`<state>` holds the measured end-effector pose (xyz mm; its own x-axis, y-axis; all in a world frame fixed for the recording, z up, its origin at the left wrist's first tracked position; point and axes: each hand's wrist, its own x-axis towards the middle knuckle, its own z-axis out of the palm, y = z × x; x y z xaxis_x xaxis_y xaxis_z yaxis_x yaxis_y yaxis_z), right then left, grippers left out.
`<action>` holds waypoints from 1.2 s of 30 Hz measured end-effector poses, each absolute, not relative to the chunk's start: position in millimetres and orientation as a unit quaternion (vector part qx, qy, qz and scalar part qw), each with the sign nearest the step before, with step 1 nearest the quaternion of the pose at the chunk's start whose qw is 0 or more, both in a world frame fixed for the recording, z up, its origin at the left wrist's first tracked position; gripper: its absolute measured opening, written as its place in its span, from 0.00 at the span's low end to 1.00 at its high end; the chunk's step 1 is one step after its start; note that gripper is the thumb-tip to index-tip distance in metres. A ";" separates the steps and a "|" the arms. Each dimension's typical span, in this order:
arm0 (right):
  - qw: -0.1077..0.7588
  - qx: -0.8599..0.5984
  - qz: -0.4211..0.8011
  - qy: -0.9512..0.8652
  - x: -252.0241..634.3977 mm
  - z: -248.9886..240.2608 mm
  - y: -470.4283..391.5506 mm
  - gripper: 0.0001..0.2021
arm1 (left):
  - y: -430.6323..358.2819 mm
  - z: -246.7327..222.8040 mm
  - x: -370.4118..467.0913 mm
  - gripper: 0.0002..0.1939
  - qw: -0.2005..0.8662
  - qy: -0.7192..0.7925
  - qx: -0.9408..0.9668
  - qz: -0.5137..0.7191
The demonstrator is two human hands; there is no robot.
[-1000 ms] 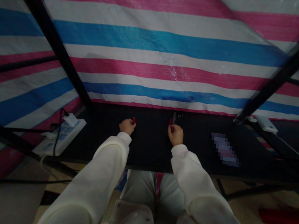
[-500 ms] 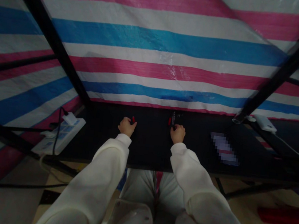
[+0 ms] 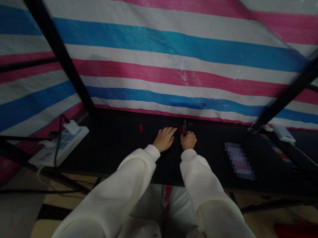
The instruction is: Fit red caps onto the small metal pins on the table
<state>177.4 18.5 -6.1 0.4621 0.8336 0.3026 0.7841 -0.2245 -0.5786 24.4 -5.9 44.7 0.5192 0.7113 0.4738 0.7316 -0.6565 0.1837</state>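
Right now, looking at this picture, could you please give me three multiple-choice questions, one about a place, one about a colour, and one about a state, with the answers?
1. Where does the lone small red piece lie?
A. on the dark table, to the left of the left hand
B. on the power strip
C. between the two hands

2. What colour are the person's sleeves?
A. black
B. white
C. blue

3. How is the left hand?
A. closed in a fist around a red piece
B. fingers stretched out flat over the table
C. lifted high above the table

Answers:
1. A: the piece sits alone on the table, apart from the left hand.
2. B: both sleeves are white.
3. B: the fingers point forward toward the small parts near the right hand, and nothing shows inside the hand.
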 end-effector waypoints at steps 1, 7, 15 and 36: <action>0.346 -0.781 0.035 -0.519 177.6 -5.7 17.9 0.11 | -4.4 41.6 31.0 0.23 0.017 -0.418 -0.870 -0.262; 0.357 -0.772 0.036 -0.525 177.8 -5.4 15.3 0.11 | 5.3 25.7 58.4 0.27 -0.005 -0.443 -0.856 -0.267; 0.360 -0.773 0.033 -0.522 177.9 -6.2 16.7 0.10 | 17.2 19.8 70.0 0.14 -0.008 -0.479 -0.834 -0.276; 0.346 -0.750 -0.004 -0.563 178.3 -5.9 12.1 0.08 | -12.3 12.4 26.8 0.09 -0.065 -0.459 -0.719 -0.518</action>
<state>178.3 12.1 -5.9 0.3651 0.8421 0.3970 0.8482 -0.1252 -0.5146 26.8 -12.3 12.4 0.0426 0.7273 0.6850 0.5918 -0.5707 0.5693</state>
